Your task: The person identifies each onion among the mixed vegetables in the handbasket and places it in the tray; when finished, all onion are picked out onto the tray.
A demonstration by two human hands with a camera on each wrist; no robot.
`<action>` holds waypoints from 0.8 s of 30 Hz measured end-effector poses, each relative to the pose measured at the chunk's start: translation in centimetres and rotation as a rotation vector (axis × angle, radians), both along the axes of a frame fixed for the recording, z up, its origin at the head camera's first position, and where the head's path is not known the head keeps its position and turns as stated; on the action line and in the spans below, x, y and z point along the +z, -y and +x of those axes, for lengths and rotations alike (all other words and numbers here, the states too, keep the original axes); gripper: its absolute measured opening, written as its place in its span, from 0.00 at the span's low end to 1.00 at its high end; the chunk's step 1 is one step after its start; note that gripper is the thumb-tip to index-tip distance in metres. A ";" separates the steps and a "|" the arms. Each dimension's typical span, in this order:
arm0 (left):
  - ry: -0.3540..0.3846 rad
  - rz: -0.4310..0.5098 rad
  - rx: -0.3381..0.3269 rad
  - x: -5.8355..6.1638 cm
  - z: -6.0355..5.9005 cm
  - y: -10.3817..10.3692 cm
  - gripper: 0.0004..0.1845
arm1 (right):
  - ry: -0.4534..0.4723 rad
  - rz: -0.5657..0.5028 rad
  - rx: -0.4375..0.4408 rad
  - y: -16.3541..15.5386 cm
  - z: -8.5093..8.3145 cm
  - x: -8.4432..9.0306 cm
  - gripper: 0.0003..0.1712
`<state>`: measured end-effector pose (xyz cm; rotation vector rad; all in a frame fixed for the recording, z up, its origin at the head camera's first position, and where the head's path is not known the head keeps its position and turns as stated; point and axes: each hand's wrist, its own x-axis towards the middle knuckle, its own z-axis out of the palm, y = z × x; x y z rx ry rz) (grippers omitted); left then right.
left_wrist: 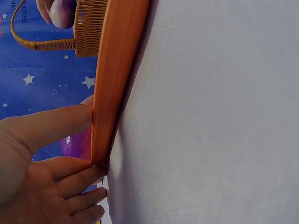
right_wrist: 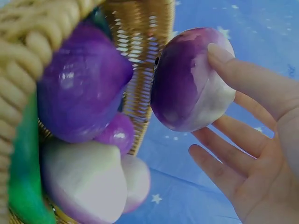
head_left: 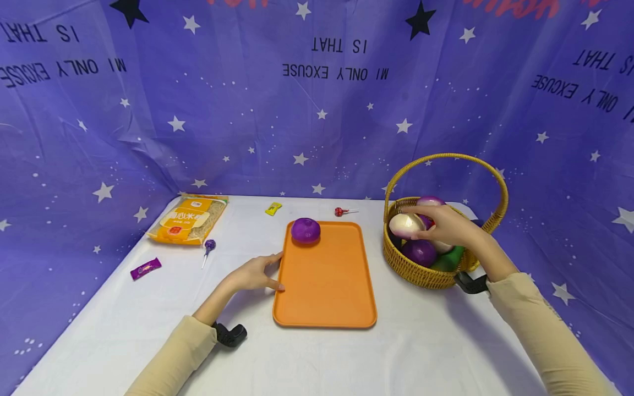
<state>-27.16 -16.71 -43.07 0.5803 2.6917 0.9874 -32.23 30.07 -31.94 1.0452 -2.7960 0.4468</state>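
Observation:
An orange tray (head_left: 327, 280) lies mid-table with a purple toy vegetable half (head_left: 305, 230) at its far end. My left hand (head_left: 274, 271) rests flat on the white cloth, its straight fingers touching the tray's left rim (left_wrist: 114, 70); the left wrist view shows the thumb and fingers (left_wrist: 56, 123) against that edge. My right hand (head_left: 420, 224) holds a purple-and-white toy vegetable (head_left: 406, 225) over the wicker basket (head_left: 421, 275). In the right wrist view the thumb and fingers (right_wrist: 243, 79) pinch that vegetable (right_wrist: 187, 84) just outside the basket wall (right_wrist: 140, 28).
The basket holds a large purple piece (right_wrist: 81, 88), a white piece (right_wrist: 84, 182) and a green one (right_wrist: 21, 177). A yellow rice bag (head_left: 190, 219), two lollipops (head_left: 209, 246) (head_left: 339, 211), a yellow sweet (head_left: 273, 208) and a purple wrapper (head_left: 146, 268) lie on the cloth.

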 end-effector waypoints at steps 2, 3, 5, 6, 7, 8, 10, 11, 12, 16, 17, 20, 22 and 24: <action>0.001 0.001 0.005 0.1 0.0 0.0 0.51 | -0.019 -0.020 -0.004 0.1 0.8 0.1 0.35; 0.003 0.001 0.007 0.1 0.0 0.0 0.51 | -0.028 -0.031 -0.003 0.2 1.2 0.1 0.35; 0.006 0.001 0.009 0.1 0.0 -0.1 0.51 | -0.062 -0.056 0.012 0.4 2.0 0.1 0.36; 0.007 0.001 0.008 0.1 0.0 -0.1 0.51 | -0.079 -0.069 0.020 0.5 2.5 0.2 0.36; 0.006 0.000 0.007 0.1 0.0 -0.1 0.51 | -0.094 -0.081 0.026 0.7 2.9 0.2 0.37; 0.007 0.000 0.006 0.1 0.0 0.0 0.51 | -0.108 -0.096 0.035 0.9 3.3 0.1 0.37; 0.010 -0.001 0.006 0.1 0.0 0.0 0.51 | -0.137 -0.125 0.052 1.5 4.1 0.0 0.38; 0.010 -0.001 0.007 0.1 0.0 -0.1 0.51 | -0.151 -0.132 0.056 1.9 4.5 0.0 0.38; 0.011 -0.002 0.007 0.1 0.0 -0.1 0.51 | -0.160 -0.141 0.064 2.3 4.8 -0.1 0.39; 0.010 0.002 0.004 0.2 0.0 -0.1 0.51 | -0.137 -0.176 0.102 3.9 6.0 -0.8 0.39; 0.008 0.003 0.002 0.2 0.0 -0.1 0.51 | -0.120 -0.186 0.113 4.4 6.1 -1.0 0.38; 0.003 0.008 -0.001 0.2 0.1 -0.1 0.51 | -0.079 -0.210 0.131 5.9 6.2 -1.8 0.38; 0.000 0.010 -0.003 0.2 0.1 0.0 0.51 | -0.066 -0.221 0.138 7.0 6.0 -2.5 0.37; -0.003 0.010 -0.007 0.1 0.1 0.0 0.51 | -0.053 -0.232 0.144 8.0 5.5 -3.2 0.37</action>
